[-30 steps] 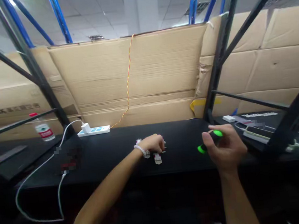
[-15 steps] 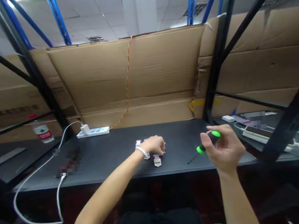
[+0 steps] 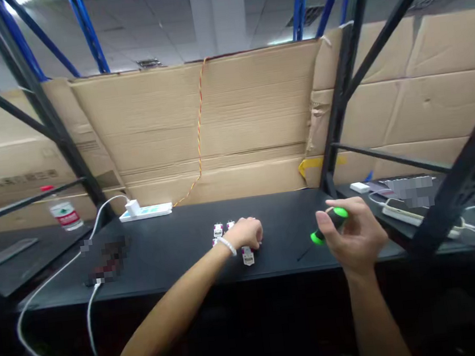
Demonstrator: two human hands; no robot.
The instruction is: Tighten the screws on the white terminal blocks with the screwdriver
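Note:
My left hand [image 3: 247, 233] rests curled on the black table [image 3: 177, 248], closed over small white and red parts; what its fingers grip is hidden. A few more of these small parts lie around it: two [image 3: 218, 230] just to its left and one [image 3: 248, 255] in front of it. A pale bead bracelet sits on that wrist. My right hand [image 3: 354, 234] is raised to the right, wrapped round a screwdriver [image 3: 327, 225] with a black and green handle, its thin shaft slanting down-left toward the table.
A white power strip [image 3: 144, 211] with a plugged charger and a white cable lies at the back left. A water bottle [image 3: 63, 212] stands far left. Phones and cables [image 3: 399, 205] lie at the right. Black rack posts and cardboard walls surround the table.
The view has drifted slightly. Both hands stay nearly where they were; the right hand with the screwdriver has lowered a little.

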